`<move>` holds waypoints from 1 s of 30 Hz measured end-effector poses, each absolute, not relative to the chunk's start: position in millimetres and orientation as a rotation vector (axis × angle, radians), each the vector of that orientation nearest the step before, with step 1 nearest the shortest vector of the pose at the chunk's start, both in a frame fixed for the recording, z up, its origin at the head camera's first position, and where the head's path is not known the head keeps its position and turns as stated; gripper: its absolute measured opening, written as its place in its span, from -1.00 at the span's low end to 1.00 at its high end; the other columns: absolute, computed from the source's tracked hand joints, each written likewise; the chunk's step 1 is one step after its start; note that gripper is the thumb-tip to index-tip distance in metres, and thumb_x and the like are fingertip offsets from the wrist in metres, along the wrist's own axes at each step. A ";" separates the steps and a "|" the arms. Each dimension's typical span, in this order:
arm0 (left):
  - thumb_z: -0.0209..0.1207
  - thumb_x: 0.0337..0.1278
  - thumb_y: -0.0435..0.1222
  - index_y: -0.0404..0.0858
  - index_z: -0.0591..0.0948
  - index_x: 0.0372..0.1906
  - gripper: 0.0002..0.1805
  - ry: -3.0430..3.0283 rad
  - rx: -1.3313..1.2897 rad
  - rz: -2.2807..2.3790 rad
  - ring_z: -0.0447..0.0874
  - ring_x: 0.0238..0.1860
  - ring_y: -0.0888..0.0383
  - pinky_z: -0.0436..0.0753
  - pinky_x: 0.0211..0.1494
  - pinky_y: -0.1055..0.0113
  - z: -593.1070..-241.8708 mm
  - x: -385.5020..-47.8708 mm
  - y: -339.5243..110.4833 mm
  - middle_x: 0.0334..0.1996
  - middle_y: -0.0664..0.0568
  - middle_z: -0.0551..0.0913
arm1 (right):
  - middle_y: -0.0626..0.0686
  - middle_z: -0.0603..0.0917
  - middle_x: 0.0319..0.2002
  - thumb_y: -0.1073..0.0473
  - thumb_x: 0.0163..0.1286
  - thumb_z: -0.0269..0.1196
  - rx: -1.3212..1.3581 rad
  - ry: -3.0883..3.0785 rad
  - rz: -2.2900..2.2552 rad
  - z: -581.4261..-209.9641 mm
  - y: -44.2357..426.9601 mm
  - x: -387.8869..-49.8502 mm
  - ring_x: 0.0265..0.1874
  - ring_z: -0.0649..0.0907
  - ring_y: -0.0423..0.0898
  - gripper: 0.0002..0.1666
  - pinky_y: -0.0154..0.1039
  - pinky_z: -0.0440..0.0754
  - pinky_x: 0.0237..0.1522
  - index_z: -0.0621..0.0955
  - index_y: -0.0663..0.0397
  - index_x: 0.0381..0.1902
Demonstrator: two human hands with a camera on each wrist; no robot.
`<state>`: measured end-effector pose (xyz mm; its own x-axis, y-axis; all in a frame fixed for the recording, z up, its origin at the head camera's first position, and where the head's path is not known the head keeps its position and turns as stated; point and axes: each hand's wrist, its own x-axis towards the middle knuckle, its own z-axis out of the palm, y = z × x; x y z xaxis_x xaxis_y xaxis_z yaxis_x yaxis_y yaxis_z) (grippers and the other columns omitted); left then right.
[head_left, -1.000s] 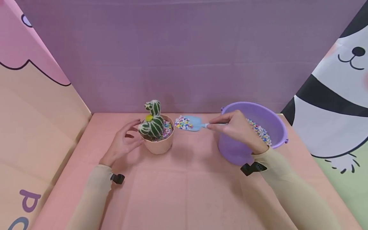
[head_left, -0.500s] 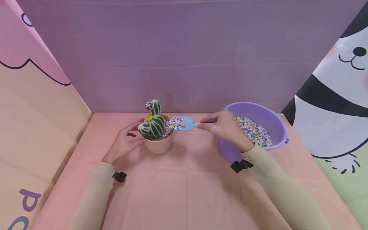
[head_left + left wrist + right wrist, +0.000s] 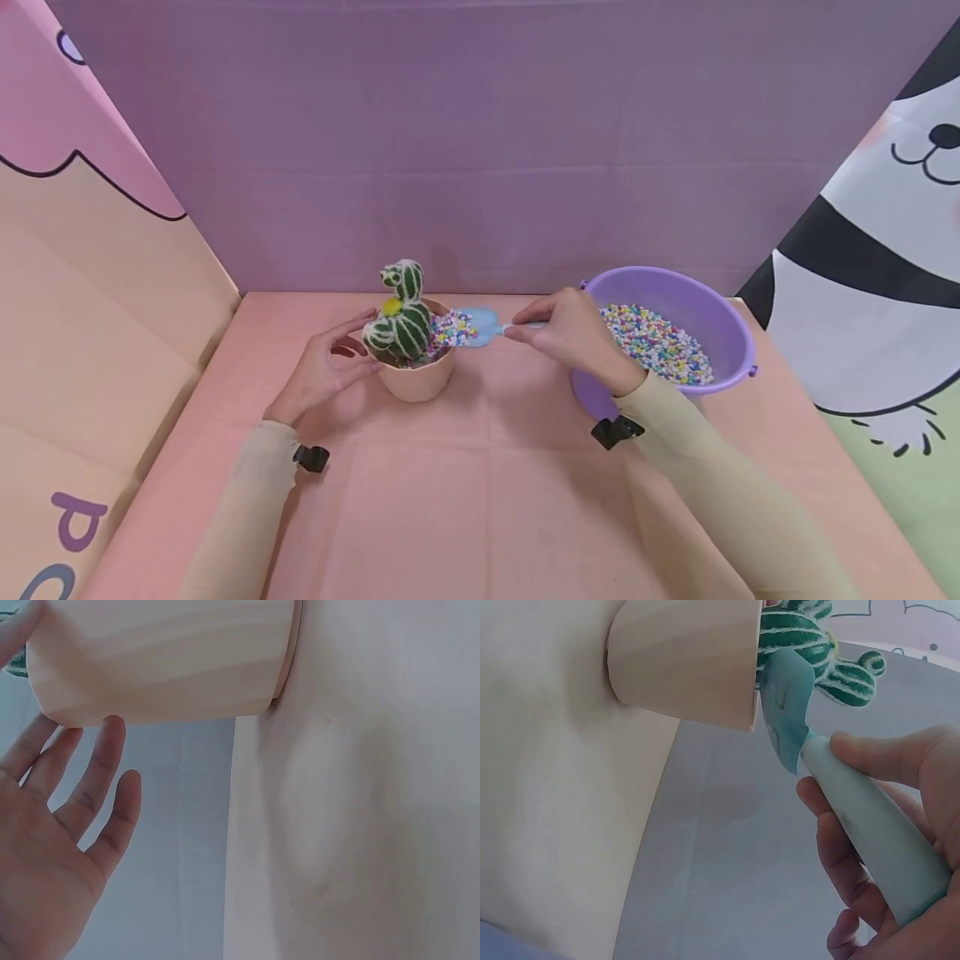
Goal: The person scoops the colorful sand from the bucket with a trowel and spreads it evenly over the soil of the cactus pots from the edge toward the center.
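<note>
Pink table (image 3: 435, 517) with faint creases, pot (image 3: 417, 383) upright near the far edge, left of centre, bucket (image 3: 712, 325) to its right, well apart.

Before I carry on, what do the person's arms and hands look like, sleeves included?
The left sleeve and right sleeve are long, plain and cream-coloured. At the wrists, the left device and right device are small, black and boxy. The left hand and right hand are bare. No cables show.
</note>
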<state>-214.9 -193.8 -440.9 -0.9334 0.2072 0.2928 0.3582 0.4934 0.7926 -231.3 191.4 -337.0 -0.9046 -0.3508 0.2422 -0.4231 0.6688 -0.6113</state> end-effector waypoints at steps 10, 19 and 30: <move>0.57 0.08 -0.22 0.02 0.51 0.54 -0.14 -2.608 -0.429 -1.406 0.71 -0.08 -0.06 0.69 0.10 -0.15 -436.9 -211.8 -192.7 0.15 -0.12 0.72 | -0.02 0.90 -0.24 -0.01 0.28 0.54 0.679 -2.757 0.937 -335.8 184.4 -232.1 -0.24 0.87 -0.03 -0.75 -0.01 0.78 -0.08 0.90 0.01 -0.19; 0.60 0.03 -0.18 0.02 0.55 0.51 -0.15 -2.591 -0.413 -1.370 0.71 -0.14 -0.03 0.70 0.10 -0.16 -438.3 -213.3 -193.6 0.13 -0.09 0.75 | -0.02 0.90 -0.28 0.03 0.26 0.56 0.747 -2.690 0.801 -327.5 178.0 -231.7 -0.47 0.82 -0.10 -0.77 -0.17 0.67 -0.37 0.90 0.02 -0.20; 0.63 -0.01 -0.13 -0.03 0.57 0.49 -0.13 -2.607 -0.390 -1.352 0.68 -0.17 -0.02 0.68 0.00 -0.08 -434.4 -212.4 -192.5 0.39 0.03 0.66 | -0.05 0.88 -0.39 0.05 0.22 0.57 0.802 -2.630 0.694 -325.5 172.6 -233.1 -0.56 0.69 -0.08 -0.83 -0.03 0.41 -0.23 0.91 -0.04 -0.26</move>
<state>-212.4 -192.5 -434.4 -0.9497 0.1485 0.2758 0.3110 0.5526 0.7732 -233.1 172.6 -325.5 -0.7974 -0.4384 0.4147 -0.5859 0.7270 -0.3581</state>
